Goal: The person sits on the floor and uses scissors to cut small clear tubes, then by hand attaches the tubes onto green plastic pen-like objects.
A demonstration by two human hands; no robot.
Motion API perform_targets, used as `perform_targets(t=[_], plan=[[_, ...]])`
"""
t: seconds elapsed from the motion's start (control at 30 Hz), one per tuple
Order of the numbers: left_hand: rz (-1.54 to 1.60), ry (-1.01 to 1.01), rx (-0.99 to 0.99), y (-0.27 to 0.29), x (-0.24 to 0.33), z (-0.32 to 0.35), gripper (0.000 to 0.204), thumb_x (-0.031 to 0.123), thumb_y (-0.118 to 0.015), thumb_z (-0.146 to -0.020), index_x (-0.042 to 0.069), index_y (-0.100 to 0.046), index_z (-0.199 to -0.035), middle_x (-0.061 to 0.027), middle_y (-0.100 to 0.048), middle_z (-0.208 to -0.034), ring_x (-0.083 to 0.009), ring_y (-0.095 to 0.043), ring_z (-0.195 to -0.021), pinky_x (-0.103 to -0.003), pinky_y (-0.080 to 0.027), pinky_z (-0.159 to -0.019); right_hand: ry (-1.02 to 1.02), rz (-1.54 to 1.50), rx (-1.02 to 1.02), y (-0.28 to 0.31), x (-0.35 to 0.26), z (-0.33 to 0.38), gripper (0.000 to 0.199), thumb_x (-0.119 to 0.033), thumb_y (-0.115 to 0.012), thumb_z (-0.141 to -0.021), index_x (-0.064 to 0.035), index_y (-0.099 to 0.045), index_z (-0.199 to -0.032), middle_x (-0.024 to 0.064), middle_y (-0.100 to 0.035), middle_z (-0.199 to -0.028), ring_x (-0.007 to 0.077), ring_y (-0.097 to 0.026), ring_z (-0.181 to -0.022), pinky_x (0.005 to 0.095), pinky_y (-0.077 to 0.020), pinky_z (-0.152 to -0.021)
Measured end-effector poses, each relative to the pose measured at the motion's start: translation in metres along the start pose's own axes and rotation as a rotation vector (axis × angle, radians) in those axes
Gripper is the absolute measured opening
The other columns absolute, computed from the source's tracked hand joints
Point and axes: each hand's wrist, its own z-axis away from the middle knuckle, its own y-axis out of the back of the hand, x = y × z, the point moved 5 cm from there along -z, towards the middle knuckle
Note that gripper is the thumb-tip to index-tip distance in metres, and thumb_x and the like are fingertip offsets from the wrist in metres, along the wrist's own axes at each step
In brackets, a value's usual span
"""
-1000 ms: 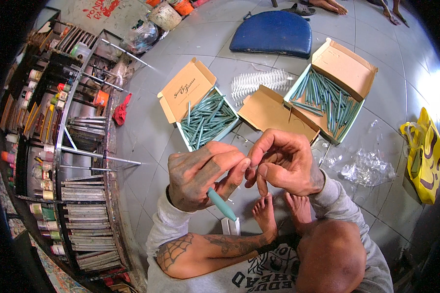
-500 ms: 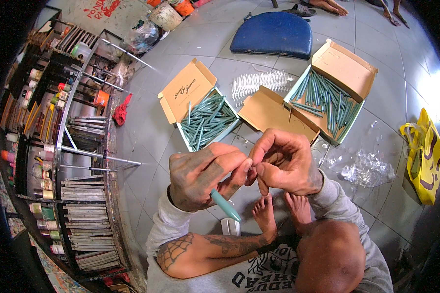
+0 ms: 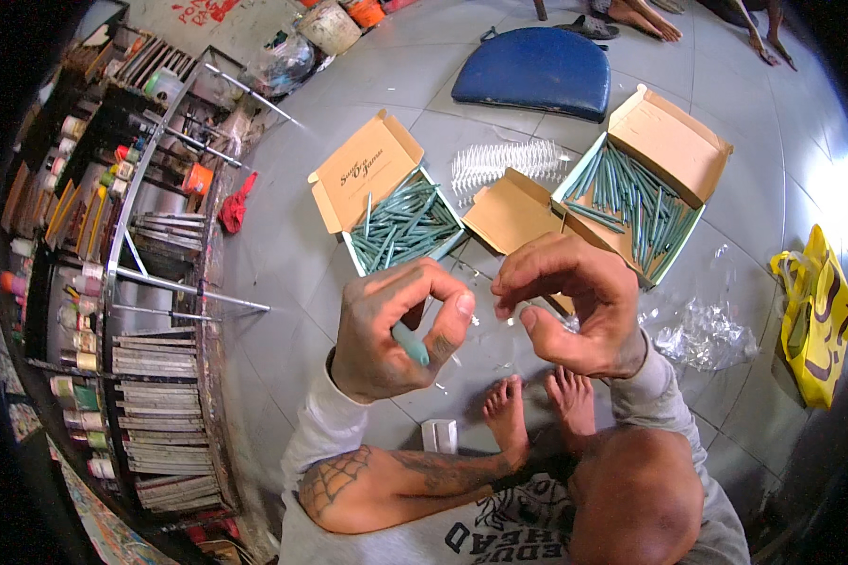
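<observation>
My left hand [image 3: 396,325] curls around a green pen [image 3: 410,345], whose tapered end pokes out below the fingers. Its thumb and forefinger form a loose hook with a gap between them. Facing it, my right hand [image 3: 579,301] has bent fingers and a thumb held apart, and I see nothing between them. Just beyond my left hand, an open cardboard box [image 3: 367,171] is heaped with similar green pens [image 3: 405,224]. A second open box [image 3: 676,143], past my right hand, has more of them, lying mostly lengthwise. Tiny pale bits near my fingertips are too small to name.
A row of transparent plastic pieces [image 3: 507,166] lies between the boxes, near a brown flap [image 3: 511,209]. Crumpled plastic [image 3: 707,334] and a yellow bag [image 3: 813,320] are at right. A blue cushion [image 3: 534,73] lies far off; a loaded shelf rack [image 3: 113,311] lines the left.
My fingertips met before; now the hands have parted, the right one moving rightward and loosening. The pen has turned in my left hand, so less of it sticks out below.
</observation>
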Motion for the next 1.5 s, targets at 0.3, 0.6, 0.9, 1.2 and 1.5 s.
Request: perform_targets(t=[0.3,0.6,0.9,1.2,1.5], plan=[[0.245,0.149,-0.116,-0.006,-0.011,0.004,0.026,0.017,-0.057,-0.096,0.001,-0.056,-0.074,0.0013,-0.052,-0.062,-0.0041,-0.042,-0.054,-0.024,-0.032,-0.05,0.219,0.328,-0.176,-0.013,-0.021,-0.007,0.017,0.0,-0.078,-0.079,0.0004,-0.069,-0.094,0.0126,-0.07,-0.091,0.0271,-0.069,-0.085,0.0363,-0.0545,-0.075],[0.245,0.171,-0.141,-0.007,-0.01,0.005,0.026,0.016,-0.058,-0.096,0.0,-0.058,-0.076,0.0015,-0.053,-0.061,-0.0035,-0.043,-0.054,-0.025,-0.033,-0.048,0.233,0.293,-0.203,-0.018,-0.017,-0.007,0.018,-0.001,-0.081,-0.078,0.0018,-0.072,-0.092,0.014,-0.072,-0.09,0.0255,-0.07,-0.083,0.0341,-0.0549,-0.073],[0.051,0.031,-0.044,-0.004,0.002,0.001,0.013,0.009,-0.065,-0.088,0.002,-0.062,-0.077,-0.0071,-0.059,-0.063,-0.0187,-0.055,-0.049,-0.03,-0.041,-0.047,-0.033,0.041,-0.104,-0.019,0.001,0.0,0.014,0.0,-0.076,-0.082,0.0004,-0.066,-0.093,0.0088,-0.069,-0.09,0.017,-0.069,-0.085,0.0309,-0.0552,-0.077],[-0.021,-0.17,0.151,0.0,0.006,0.0,0.01,0.009,-0.065,-0.092,0.003,-0.064,-0.084,-0.0074,-0.065,-0.071,-0.0196,-0.064,-0.058,-0.029,-0.05,-0.052,-0.244,-0.402,-0.08,-0.025,0.012,0.005,0.016,-0.001,-0.065,-0.092,0.0046,-0.059,-0.105,0.0115,-0.067,-0.099,0.018,-0.067,-0.097,0.0332,-0.0542,-0.088],[-0.133,-0.241,0.147,-0.002,0.012,0.0,0.008,0.01,-0.069,-0.088,0.003,-0.065,-0.085,-0.0076,-0.067,-0.074,-0.0197,-0.066,-0.059,-0.03,-0.051,-0.05,-0.3,-0.377,-0.046,-0.024,0.015,0.008,0.015,0.0,-0.065,-0.091,0.0041,-0.06,-0.104,0.0104,-0.068,-0.098,0.0177,-0.068,-0.094,0.0323,-0.0543,-0.087]])
